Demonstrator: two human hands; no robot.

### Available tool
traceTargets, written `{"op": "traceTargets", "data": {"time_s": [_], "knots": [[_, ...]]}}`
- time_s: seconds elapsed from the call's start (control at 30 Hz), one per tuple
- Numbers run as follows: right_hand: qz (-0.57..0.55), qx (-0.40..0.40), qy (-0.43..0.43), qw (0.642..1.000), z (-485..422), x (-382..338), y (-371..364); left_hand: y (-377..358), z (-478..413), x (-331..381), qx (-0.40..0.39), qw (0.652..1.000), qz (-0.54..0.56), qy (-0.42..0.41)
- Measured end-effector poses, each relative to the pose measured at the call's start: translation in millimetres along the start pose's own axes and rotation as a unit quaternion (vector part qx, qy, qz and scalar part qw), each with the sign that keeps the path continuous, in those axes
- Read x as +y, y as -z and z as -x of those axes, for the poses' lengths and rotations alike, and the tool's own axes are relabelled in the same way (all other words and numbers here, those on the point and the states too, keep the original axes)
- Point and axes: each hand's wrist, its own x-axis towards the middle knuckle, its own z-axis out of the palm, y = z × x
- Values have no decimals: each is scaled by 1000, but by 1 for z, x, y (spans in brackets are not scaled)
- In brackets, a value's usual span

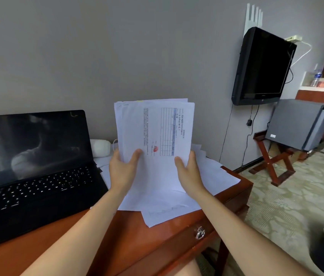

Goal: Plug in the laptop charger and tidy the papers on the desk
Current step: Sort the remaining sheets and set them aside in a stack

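Both hands hold a sheaf of white printed papers [153,128] upright, just right of the open black laptop [33,166]!

The laptop sits on the glossy red-brown wooden desk [137,236]. By its screen's right edge lies a white rounded charger brick [100,147]. Further right, the left hand [122,170] grips the sheaf's lower left edge, and the right hand [189,172] grips the lower right edge. Loose white sheets [213,172] sprawl furthest right of the laptop.
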Motion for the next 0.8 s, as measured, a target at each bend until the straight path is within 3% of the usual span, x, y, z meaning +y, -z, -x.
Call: {"op": "traceTargets", "data": {"time_s": [0.17, 0.37, 0.53, 0.6, 0.7, 0.8], "knots": [[75, -75, -42, 993, -4, 7, 6, 8, -2, -23, -31, 997, -62, 17], [46, -32, -57, 997, 3, 25, 11, 31, 13, -59, -134, 980, -136, 63], [76, -150, -63, 984, 8, 38, 23, 41, 17, -59, -62, 984, -164, 38], [164, -125, -55, 977, 7, 48, 38, 51, 13, -57, -30, 984, -175, 14], [396, -61, -46, 915, 6, 61, 67, 61, 9, -55, 1, 984, -180, -3], [492, -152, -98, 851, 13, 62, 80, 64, 8, -59, 3, 982, -186, 15]]}}
